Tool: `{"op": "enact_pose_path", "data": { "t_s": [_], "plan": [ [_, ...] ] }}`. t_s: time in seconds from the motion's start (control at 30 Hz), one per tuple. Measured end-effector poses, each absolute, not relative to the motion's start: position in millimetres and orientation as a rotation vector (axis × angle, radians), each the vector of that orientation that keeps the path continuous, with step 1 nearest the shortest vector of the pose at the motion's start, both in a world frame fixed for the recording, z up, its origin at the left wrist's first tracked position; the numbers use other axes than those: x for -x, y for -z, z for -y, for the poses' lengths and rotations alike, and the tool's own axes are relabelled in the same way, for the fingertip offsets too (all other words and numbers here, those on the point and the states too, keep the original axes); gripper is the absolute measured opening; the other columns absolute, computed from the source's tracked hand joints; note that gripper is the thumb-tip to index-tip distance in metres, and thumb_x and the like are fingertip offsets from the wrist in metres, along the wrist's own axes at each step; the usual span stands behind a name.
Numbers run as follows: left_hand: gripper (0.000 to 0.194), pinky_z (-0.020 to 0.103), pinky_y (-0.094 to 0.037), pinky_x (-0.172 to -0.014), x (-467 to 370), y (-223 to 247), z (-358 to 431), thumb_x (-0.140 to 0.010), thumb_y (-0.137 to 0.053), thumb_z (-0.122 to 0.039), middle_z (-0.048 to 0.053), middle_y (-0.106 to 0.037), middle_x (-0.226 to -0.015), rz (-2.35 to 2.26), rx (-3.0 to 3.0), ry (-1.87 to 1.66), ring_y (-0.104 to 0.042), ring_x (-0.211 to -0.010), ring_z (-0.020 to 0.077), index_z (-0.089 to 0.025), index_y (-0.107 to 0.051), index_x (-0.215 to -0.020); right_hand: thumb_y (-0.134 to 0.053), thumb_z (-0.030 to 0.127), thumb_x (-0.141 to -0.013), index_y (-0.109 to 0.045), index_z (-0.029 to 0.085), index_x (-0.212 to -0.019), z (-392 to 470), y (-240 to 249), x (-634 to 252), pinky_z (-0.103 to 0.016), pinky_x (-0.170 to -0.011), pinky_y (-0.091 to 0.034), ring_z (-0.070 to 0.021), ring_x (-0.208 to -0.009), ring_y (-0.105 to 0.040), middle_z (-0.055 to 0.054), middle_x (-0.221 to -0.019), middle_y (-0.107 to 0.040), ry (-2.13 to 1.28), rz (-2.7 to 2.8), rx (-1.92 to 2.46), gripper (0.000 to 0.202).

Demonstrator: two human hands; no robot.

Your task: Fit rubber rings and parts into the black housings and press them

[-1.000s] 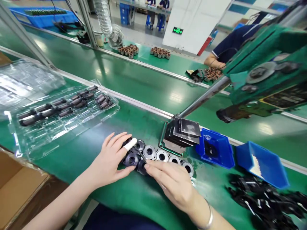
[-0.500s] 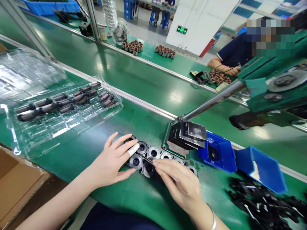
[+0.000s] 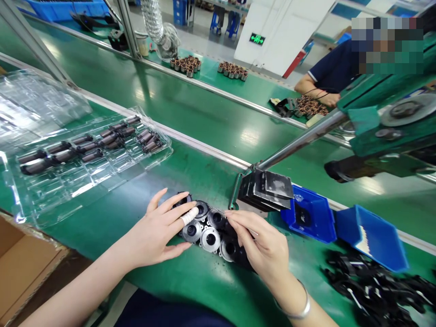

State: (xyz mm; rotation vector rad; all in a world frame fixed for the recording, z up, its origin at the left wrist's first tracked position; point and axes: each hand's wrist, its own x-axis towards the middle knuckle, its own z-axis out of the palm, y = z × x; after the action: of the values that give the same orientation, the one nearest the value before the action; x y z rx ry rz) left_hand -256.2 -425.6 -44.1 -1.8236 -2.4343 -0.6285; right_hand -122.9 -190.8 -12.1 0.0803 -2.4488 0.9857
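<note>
My left hand [image 3: 158, 229] lies spread over the left end of a cluster of round parts, a white wrap on one finger. These are black and silver housings [image 3: 210, 239] with dark centre holes, packed side by side on the green bench. Pinched in my right hand [image 3: 264, 245] is a slim metal tool [image 3: 254, 233]; its back end shows, but its tip is hidden by the fingers, so its kind is unclear. That hand is over the right part of the cluster and covers several housings.
Dark cylindrical parts lie in a clear plastic tray [image 3: 81, 181] at left. Stacked black metal blocks [image 3: 265, 190], two blue bins [image 3: 320, 227] [image 3: 381, 250] and black parts [image 3: 368, 286] are at right. A green press [image 3: 381, 127] overhangs there. A co-worker [image 3: 320, 77] sits across.
My right hand has risen slightly away from me, from a near-row housing to the far row, uncovering near-row housings. My left hand stays almost where it was.
</note>
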Motion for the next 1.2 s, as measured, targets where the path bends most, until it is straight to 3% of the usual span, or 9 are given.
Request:
{"op": "enact_pose_path", "data": {
  "t_s": [0.27, 0.43, 0.57, 0.67, 0.77, 0.9, 1.03, 1.2],
  "plan": [
    [0.048, 0.056, -0.003, -0.125, 247.3, 43.7, 422.1, -0.092, -0.062, -0.048, 0.005, -0.055, -0.147, 2.446, 1.752, 0.674, -0.040, -0.144, 0.0318, -0.022, -0.058, -0.132, -0.060, 0.001, -0.093, -0.066, 0.018, -0.118, 195.2, 8.3, 101.7, -0.022, -0.092, -0.057, -0.0141, -0.103, -0.070, -0.007, -0.112, -0.074, -1.069, 2.520, -0.287, 0.031],
    [0.056, 0.054, -0.006, -0.126, 242.3, 42.6, 423.0, -0.090, -0.066, -0.048, 0.004, -0.059, -0.143, 2.437, 1.722, 0.705, -0.043, -0.142, 0.0303, -0.025, -0.053, -0.139, -0.061, 0.006, -0.095, -0.065, 0.016, -0.120, 208.4, 11.1, 100.0, -0.025, -0.092, -0.058, -0.0154, -0.106, -0.071, -0.008, -0.115, -0.074, -1.123, 2.471, -0.371, 0.027],
    [0.050, 0.056, -0.012, -0.124, 250.0, 29.2, 411.6, -0.092, -0.062, -0.041, 0.007, -0.059, -0.142, 2.388, 1.792, 0.636, -0.045, -0.140, 0.0300, -0.024, -0.051, -0.138, -0.062, 0.007, -0.094, -0.068, 0.017, -0.116, 189.2, -12.2, 71.7, -0.025, -0.088, -0.060, -0.0163, -0.102, -0.072, -0.007, -0.109, -0.076, -1.112, 2.366, -0.246, 0.025],
    [0.060, 0.054, -0.025, -0.121, 259.6, 8.1, 373.4, -0.093, -0.059, -0.039, 0.014, -0.050, -0.149, 2.295, 1.936, 0.563, -0.043, -0.141, 0.0309, -0.020, -0.038, -0.147, -0.059, 0.008, -0.095, -0.074, 0.023, -0.102, 155.0, -30.6, 34.8, -0.032, -0.081, -0.062, -0.0193, -0.090, -0.074, -0.003, -0.084, -0.075, -1.022, 2.140, 0.134, 0.022],
    [0.074, 0.050, -0.035, -0.117, 264.4, -12.2, 309.9, -0.093, -0.058, -0.048, 0.018, -0.039, -0.155, 2.213, 2.069, 0.597, -0.037, -0.144, 0.0326, -0.018, -0.027, -0.152, -0.062, 0.017, -0.096, -0.077, 0.023, -0.097, 113.5, -33.9, 1.2, -0.029, -0.058, -0.054, -0.0154, -0.058, -0.064, 0.001, -0.060, -0.063, -0.890, 1.885, 0.591, 0.016],
    [0.090, 0.051, -0.041, -0.112, 266.2, -24.7, 229.0, -0.085, -0.068, -0.044, 0.021, -0.039, -0.152, 2.231, 2.235, 0.486, -0.041, -0.139, 0.0371, -0.015, -0.019, -0.155, -0.066, 0.034, -0.095, -0.076, 0.017, -0.103, 68.1, -14.2, -27.6, -0.024, -0.042, -0.040, -0.0098, -0.042, -0.048, 0.002, -0.056, -0.061, -0.941, 1.883, 0.889, 0.021],
    [0.091, 0.043, -0.054, -0.091, 275.0, -28.6, 192.4, -0.081, -0.067, -0.036, 0.017, -0.048, -0.141, 2.371, 2.382, 0.274, -0.061, -0.114, 0.0345, -0.023, -0.018, -0.156, -0.065, 0.038, -0.094, -0.077, 0.016, -0.099, 48.3, 12.5, -38.4, -0.022, -0.044, -0.046, -0.0104, -0.041, -0.054, 0.000, -0.058, -0.067, -1.053, 2.050, 0.876, 0.025],
    [0.080, 0.036, -0.053, -0.079, 281.9, -32.0, 185.6, -0.079, -0.065, -0.042, 0.014, -0.053, -0.127, 2.467, 2.422, 0.198, -0.065, -0.093, 0.0272, -0.020, -0.031, -0.148, -0.061, 0.036, -0.097, -0.077, 0.019, -0.099, 37.4, 32.3, -35.5, -0.023, -0.054, -0.054, -0.0097, -0.047, -0.062, -0.004, -0.086, -0.076, -1.023, 2.183, 0.679, 0.024]
  ]
}}
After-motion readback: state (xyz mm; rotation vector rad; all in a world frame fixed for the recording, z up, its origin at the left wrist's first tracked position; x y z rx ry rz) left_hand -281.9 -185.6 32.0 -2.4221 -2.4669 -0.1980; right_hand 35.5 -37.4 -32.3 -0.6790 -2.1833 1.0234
